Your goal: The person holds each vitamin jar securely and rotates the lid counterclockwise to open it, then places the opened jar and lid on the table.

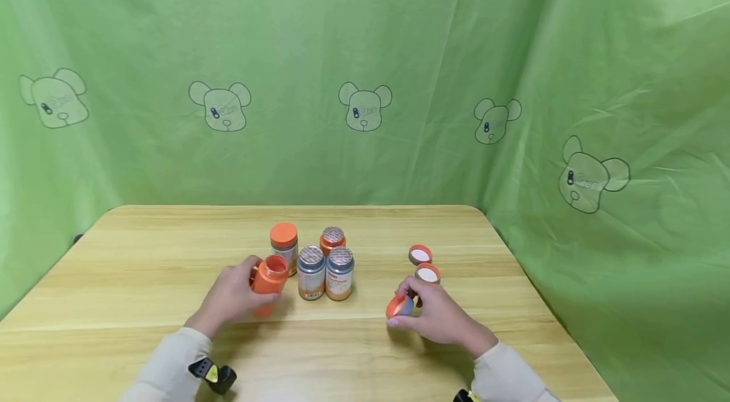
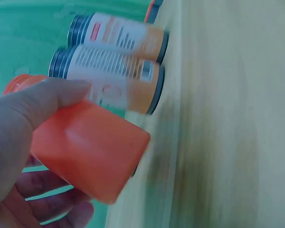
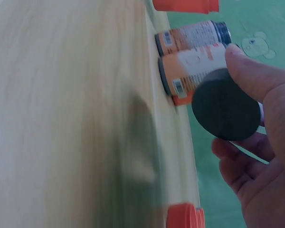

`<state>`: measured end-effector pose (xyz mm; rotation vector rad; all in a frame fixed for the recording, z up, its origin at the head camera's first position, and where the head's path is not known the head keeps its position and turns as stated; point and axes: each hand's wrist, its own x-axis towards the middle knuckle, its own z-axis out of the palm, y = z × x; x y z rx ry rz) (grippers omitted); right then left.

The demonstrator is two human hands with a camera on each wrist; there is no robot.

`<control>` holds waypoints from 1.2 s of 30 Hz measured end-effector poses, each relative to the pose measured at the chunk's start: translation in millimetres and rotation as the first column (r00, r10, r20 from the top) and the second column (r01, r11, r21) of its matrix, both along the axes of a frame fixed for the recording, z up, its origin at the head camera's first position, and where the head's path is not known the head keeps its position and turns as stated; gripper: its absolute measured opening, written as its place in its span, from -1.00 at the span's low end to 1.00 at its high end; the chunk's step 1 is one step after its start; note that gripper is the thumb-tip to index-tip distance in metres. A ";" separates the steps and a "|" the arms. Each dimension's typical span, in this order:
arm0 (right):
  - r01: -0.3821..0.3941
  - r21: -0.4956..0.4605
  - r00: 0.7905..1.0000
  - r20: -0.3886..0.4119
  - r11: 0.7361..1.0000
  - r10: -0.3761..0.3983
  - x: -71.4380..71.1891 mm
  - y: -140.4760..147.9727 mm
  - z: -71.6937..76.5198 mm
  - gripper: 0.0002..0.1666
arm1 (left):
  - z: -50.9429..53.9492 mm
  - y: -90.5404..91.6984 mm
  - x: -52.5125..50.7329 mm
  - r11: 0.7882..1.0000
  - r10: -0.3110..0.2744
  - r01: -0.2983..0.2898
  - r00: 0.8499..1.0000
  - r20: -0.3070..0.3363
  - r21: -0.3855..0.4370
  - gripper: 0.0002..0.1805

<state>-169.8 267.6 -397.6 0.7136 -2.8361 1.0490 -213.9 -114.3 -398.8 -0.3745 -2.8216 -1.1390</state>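
Note:
My left hand (image 1: 230,295) grips an orange plastic bottle (image 1: 267,291) round its body. The bottle has no lid, leans slightly, and hangs just above the table; in the left wrist view the thumb lies across the bottle (image 2: 90,147). On the other side, my right hand (image 1: 439,316) pinches a screw cap (image 1: 400,306) by its rim between thumb and fingers. From the right wrist view the cap (image 3: 225,104) shows a dark grey flat top. Between the hands stand two grey-and-orange bottles (image 1: 311,274) (image 1: 339,274) with foil-sealed mouths.
Behind these two stands an orange bottle (image 1: 333,238) with a foil seal. A bottle with an orange lid (image 1: 284,235) stands to its left. Two loose caps (image 1: 420,254) (image 1: 428,272) lie beyond my right hand, white liners up. Green curtain (image 1: 296,136) surrounds the wooden table (image 1: 171,243).

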 end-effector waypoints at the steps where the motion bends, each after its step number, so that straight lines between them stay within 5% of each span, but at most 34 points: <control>1: 0.000 -0.010 1.000 -0.005 1.000 0.000 0.1 2.8 -0.5 -0.53 | -0.1 -2.4 -1.5 1.000 0.013 -0.013 1.000 0.000 0.006 -0.33; 10: -0.004 -0.043 0.991 -0.134 0.999 -0.001 4.2 29.5 -8.7 -0.57 | -3.4 -17.4 -15.5 0.994 0.091 -0.092 0.996 0.014 0.051 -0.25; 16: 0.043 -0.056 0.995 -0.083 0.997 -0.048 11.1 44.1 -11.5 -0.61 | -6.6 -22.3 -20.1 0.990 0.121 -0.123 0.992 0.033 0.067 -0.22; 23: -0.006 -0.067 0.998 -0.062 0.998 0.002 17.1 56.8 -14.6 -0.67 | -11.9 -24.1 -21.1 0.986 0.144 -0.148 0.988 0.054 0.076 -0.20; 29: -0.039 -0.058 0.999 0.035 0.998 0.042 21.2 67.8 -13.4 -0.69 | -18.3 -24.6 -21.8 0.984 0.155 -0.161 0.985 0.076 0.075 -0.16; 36: -0.033 0.034 0.992 0.120 0.999 0.028 19.7 76.6 -15.0 -0.66 | -23.5 -24.5 -25.7 0.986 0.141 -0.149 0.985 0.103 0.076 -0.13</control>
